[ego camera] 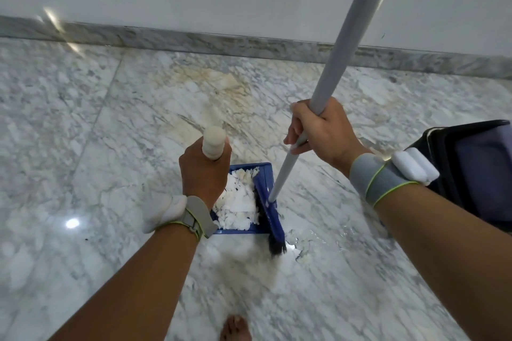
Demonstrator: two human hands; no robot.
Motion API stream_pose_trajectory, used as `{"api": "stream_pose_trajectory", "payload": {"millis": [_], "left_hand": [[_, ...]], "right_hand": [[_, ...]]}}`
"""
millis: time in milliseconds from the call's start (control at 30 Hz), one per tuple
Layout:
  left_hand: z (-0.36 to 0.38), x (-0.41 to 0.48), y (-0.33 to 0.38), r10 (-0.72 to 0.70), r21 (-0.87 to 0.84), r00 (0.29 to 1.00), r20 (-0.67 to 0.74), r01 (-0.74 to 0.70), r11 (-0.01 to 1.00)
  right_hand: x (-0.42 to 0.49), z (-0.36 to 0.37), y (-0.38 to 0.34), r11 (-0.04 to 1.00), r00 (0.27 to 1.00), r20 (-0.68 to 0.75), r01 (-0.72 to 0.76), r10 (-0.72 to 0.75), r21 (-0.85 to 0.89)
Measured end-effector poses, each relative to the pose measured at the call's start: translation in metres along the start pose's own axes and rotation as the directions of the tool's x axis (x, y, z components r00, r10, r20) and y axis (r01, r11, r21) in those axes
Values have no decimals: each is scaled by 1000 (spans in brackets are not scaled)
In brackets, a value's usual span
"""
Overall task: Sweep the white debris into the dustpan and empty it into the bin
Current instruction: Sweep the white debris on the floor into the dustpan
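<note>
A blue dustpan [264,174] stands on the marble floor below my hands, filled with white debris [239,205]. My left hand [205,171] grips the dustpan's cream upright handle [213,142]. My right hand [322,133] is closed around the grey broom pole [349,36]. The blue broom head [270,210] lies along the pan's right side, its black bristles [277,248] on the floor at the pan's near lip. A few white scraps [300,252] lie on the floor just right of the bristles. A dark bin [471,169] stands at the right edge, behind my right forearm.
A white wall with a marble skirting [249,44] runs across the back. My bare foot [235,328] is on the floor at the bottom middle. Grey-white marble tiles [83,147] spread all around, with a yellowish stain [219,83] beyond the pan.
</note>
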State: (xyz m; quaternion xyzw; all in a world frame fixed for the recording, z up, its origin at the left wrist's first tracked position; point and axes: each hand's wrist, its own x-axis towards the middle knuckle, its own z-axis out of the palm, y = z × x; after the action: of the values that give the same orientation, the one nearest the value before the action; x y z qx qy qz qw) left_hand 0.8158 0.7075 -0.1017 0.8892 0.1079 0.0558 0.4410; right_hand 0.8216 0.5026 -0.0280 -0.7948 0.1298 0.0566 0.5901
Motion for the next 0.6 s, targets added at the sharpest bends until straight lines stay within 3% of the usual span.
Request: {"api": "stream_pose_trajectory", "payload": {"millis": [167,367,600], "left_hand": [[-7,-4,-7,-29,1,999,20,29,1000],[-31,-11,-19,-86,-46,994,73,90,995],[-44,-49,-10,-34,-45,992,122,39,998]], "right_hand": [[-13,-2,-9,999,1000,-4,15,-15,51],[-40,-13,-32,985,977,-174,142,-123,100],[-80,-42,-59,977,944,-290,191,-156,98]]}}
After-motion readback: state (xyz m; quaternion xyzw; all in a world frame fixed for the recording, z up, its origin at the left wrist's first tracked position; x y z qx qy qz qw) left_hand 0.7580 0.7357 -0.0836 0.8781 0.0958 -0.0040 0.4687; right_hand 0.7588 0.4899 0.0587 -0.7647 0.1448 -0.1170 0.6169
